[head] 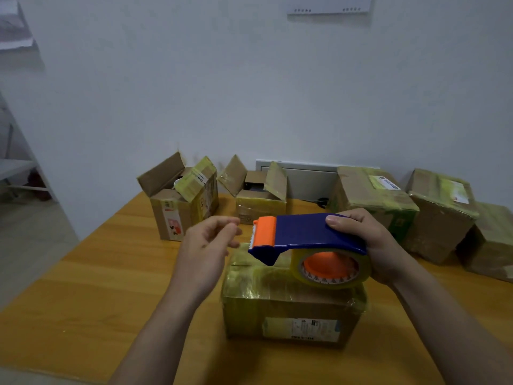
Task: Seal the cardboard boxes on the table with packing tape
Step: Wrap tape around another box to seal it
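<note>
The dispenser [305, 234] is gripped at its rear by the right hand [372, 243], above a taped box [291, 309] near the front of the wooden bench [97, 287]. The left hand [208, 245] hovers just left of the cutter [263, 232], fingers loosely curled, holding nothing. Open boxes [177, 209] and sealed boxes [374, 201] line the white wall [249, 79].

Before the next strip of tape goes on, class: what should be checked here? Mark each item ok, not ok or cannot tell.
1. Right hand grips the tape dispenser: ok.
2. Tape roll loaded in the dispenser: ok.
3. Left hand has the tape's free end: cannot tell.
4. Front box flaps closed, below the dispenser: ok.
5. Left rear box flaps closed: not ok, standing open.
6. Middle rear box flaps closed: not ok, standing open.
</note>
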Demonstrator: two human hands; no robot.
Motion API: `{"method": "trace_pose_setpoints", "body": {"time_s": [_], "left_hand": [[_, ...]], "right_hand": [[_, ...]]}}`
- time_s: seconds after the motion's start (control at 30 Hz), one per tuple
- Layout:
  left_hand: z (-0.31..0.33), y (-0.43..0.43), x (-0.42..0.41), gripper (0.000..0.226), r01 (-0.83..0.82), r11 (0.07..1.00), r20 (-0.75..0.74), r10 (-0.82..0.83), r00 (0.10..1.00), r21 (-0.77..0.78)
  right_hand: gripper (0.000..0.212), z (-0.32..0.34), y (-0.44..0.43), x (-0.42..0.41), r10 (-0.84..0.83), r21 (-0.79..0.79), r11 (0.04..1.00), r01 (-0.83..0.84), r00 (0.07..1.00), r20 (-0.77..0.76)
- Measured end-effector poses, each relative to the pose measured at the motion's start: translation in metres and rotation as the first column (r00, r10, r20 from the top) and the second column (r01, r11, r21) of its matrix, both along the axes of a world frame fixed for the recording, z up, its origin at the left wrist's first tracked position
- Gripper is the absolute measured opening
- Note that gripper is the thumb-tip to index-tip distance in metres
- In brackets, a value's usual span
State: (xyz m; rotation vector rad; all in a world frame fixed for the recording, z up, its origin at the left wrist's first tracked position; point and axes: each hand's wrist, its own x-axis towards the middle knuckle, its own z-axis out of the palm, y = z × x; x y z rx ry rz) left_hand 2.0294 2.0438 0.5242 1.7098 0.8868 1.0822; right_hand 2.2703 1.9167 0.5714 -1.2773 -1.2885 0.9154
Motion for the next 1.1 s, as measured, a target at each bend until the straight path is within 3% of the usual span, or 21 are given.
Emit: {"method": "trace_pose_setpoints", "body": {"time_s": [0.1, 0.2, 0.4, 0.6, 0.83, 0.9, 1.03, 1.1], "left_hand": [[0.011, 0.005, 0.007, 0.037, 0.244, 0.910, 0.147, -0.205, 0.968, -0.337], [0.009, 0.006, 0.010, 0.039, 0.374, 0.808, 0.273, -0.273, 0.922, -0.455], [0.012, 0.004, 0.010, 0.032, 0.543, 0.637, 0.446, -0.327, 0.833, -0.547], [0.021, -0.005, 0.015, 0.044, 0.565, 0.588, 0.461, -0.336, 0.821, -0.578], [0.022, -0.012, 0.018, 0.037, 0.672, 0.475, 0.512, -0.436, 0.740, -0.568], [0.020, -0.013, 0.020, 0.035, 0.667, 0.472, 0.514, -0.425, 0.745, -0.576], [0.021, -0.011, 0.020, 0.069, 0.587, 0.574, 0.410, -0.420, 0.809, -0.570], [0.024, -0.010, 0.020, 0.070, 0.558, 0.613, 0.379, -0.410, 0.830, -0.559]], "right_hand": [[0.035, -0.004, -0.002, 0.002, -0.006, 0.021, 1.000, 0.007, 1.000, -0.022], [0.033, -0.005, -0.003, 0.002, -0.003, 0.046, 0.999, 0.005, 0.999, -0.033], [0.033, -0.008, -0.003, 0.006, 0.011, 0.069, 0.998, -0.008, 0.999, -0.035], [0.032, -0.011, -0.006, 0.008, 0.039, 0.110, 0.993, -0.034, 0.998, -0.043], [0.030, -0.012, -0.008, 0.009, 0.063, 0.142, 0.988, -0.054, 0.996, -0.064], [0.030, -0.012, -0.008, 0.009, 0.066, 0.143, 0.988, -0.055, 0.995, -0.070], [0.029, -0.013, -0.009, 0.009, 0.063, 0.133, 0.990, -0.050, 0.993, -0.097], [0.030, -0.012, -0.010, 0.009, 0.059, 0.124, 0.991, -0.048, 0.994, -0.088]]}}
